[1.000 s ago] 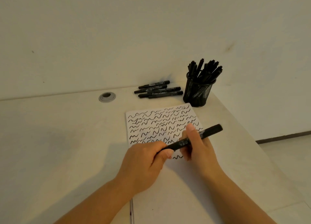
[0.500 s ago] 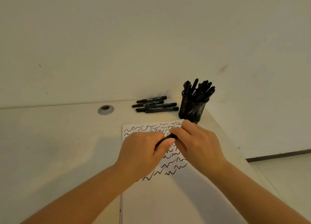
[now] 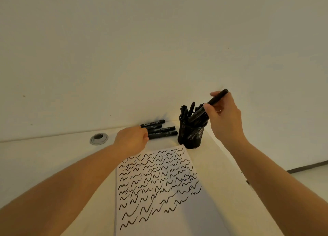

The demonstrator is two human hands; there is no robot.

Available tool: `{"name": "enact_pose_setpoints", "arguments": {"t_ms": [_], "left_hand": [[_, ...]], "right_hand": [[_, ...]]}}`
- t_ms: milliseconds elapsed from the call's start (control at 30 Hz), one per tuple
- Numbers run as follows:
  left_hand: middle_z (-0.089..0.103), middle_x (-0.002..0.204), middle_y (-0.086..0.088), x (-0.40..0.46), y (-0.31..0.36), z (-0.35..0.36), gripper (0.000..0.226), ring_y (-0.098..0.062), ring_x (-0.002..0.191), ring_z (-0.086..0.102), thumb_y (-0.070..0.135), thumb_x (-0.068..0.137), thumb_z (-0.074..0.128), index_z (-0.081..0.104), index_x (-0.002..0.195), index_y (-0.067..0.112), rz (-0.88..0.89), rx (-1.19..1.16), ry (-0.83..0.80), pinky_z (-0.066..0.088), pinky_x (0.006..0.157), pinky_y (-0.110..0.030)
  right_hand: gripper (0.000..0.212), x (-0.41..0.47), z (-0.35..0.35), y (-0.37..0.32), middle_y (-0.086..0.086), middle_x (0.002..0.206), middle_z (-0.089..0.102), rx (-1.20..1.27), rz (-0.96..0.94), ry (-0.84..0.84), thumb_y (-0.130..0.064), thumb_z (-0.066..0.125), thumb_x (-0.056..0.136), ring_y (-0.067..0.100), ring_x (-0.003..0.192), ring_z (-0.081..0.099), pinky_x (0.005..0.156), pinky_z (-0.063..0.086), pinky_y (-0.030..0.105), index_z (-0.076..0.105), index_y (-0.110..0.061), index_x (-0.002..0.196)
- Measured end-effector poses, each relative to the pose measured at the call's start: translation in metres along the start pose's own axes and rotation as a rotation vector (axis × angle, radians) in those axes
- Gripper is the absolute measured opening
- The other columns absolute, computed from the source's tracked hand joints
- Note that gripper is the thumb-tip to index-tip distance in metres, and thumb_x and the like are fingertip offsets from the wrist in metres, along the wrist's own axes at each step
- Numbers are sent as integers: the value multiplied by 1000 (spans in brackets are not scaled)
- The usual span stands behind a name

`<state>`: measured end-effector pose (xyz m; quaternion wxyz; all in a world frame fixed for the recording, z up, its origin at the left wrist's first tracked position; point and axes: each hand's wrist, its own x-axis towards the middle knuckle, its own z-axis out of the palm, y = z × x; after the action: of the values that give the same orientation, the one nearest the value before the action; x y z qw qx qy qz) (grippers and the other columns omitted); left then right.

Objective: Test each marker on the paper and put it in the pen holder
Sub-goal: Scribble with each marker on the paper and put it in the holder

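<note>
While the right hand [image 3: 226, 116] pinches a capped marker [image 3: 209, 105] over the pen holder [image 3: 190, 136], its tip sits among others. Left hand [image 3: 132, 140], fingers curled, reaches the loose markers [image 3: 162, 130]; its grasp cannot be told.

We see our right hand [image 3: 225, 118] pinching a black marker [image 3: 208, 105] tilted over the mesh pen holder [image 3: 190, 136], its lower end among the markers inside. Left of the holder, our left hand [image 3: 132, 140] touches the loose markers [image 3: 162, 129]; the scribbled paper [image 3: 159, 186] lies just in front.
</note>
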<state>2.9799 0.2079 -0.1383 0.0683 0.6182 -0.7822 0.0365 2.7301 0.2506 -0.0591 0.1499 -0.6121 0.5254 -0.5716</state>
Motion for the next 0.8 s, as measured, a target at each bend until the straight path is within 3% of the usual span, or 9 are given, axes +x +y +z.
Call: {"name": "enact_pose_setpoints", "arguments": {"t_ms": [167, 300, 433, 533, 600, 800], "left_hand": [[56, 104, -2, 36, -17, 6, 22, -21, 93, 53, 30, 94, 40, 57, 105, 20, -21, -103, -6, 42, 72, -32], [56, 107, 0, 53, -16, 12, 22, -21, 100, 51, 30, 94, 41, 56, 110, 23, 20, -105, -33, 44, 78, -35], [56, 108, 1, 62, -12, 21, 23, -20, 100, 52, 31, 94, 42, 57, 110, 25, 28, -87, -37, 44, 75, -33], [56, 104, 0, 65, -11, 28, 23, -20, 96, 53, 33, 94, 42, 58, 108, 24, 14, -70, -57, 41, 71, -30], [56, 103, 0, 66, -12, 32, 24, -20, 93, 53, 34, 94, 42, 58, 108, 23, -15, -108, -64, 42, 71, -30], [58, 103, -3, 67, -11, 36, 22, -21, 92, 54, 35, 93, 46, 60, 104, 22, -84, -222, -84, 45, 77, -33]], "right_hand": [[39, 15, 9, 8, -12, 80, 60, -21, 19, 14, -17, 59, 86, -4, 68, 60, 50, 42, 7, 39, -39, 110], [53, 16, 19, 23, -13, 84, 56, -176, 0, -51, -12, 59, 87, 4, 75, 59, 62, 48, 22, 32, -33, 128], [61, 17, 24, 35, -22, 78, 47, -315, -39, -51, -12, 58, 86, -1, 66, 54, 60, 43, 22, 25, -37, 131], [57, 18, 25, 41, -21, 75, 49, -364, -45, -52, -13, 57, 87, 2, 64, 55, 57, 43, 23, 27, -38, 129], [52, 17, 27, 44, -15, 76, 51, -394, -61, -81, -13, 53, 89, 13, 64, 58, 60, 47, 30, 30, -36, 129], [37, 12, 33, 48, -4, 90, 60, -537, -138, -150, -17, 45, 94, 25, 71, 59, 61, 45, 33, 38, -31, 127]]}}
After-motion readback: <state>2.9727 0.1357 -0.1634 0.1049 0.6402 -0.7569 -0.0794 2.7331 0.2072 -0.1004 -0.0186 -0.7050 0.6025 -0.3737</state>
